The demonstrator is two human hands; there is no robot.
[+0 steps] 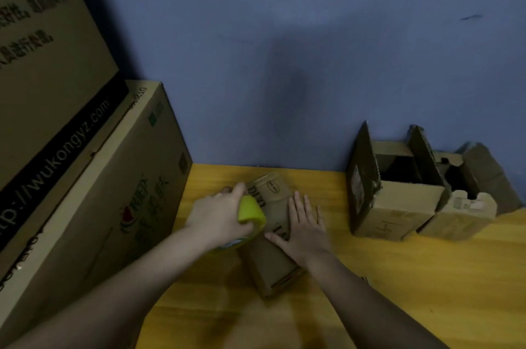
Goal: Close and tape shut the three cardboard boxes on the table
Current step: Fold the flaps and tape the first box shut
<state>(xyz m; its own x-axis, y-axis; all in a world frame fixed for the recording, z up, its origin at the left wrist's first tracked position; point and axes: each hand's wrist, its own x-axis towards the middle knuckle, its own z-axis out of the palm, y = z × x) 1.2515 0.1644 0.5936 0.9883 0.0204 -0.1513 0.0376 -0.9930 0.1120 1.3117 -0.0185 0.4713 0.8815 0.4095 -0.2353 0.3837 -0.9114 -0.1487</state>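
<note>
A small cardboard box (270, 266) lies on the yellow table (427, 277) in front of me, its top flaps folded down. My right hand (304, 223) lies flat on the top with fingers straight, pressing the flaps. My left hand (219, 214) grips a yellow-green tape dispenser (252, 213) at the box's left top edge. At the right, two more cardboard boxes stand with flaps up: one (395, 192) nearer the middle, one (466, 195) beside it on the far right.
Two large cardboard cartons are stacked at the left: a lower one (113, 206) on the table and a bigger one (42, 78) leaning above it. A blue wall (284, 49) closes off the back of the table.
</note>
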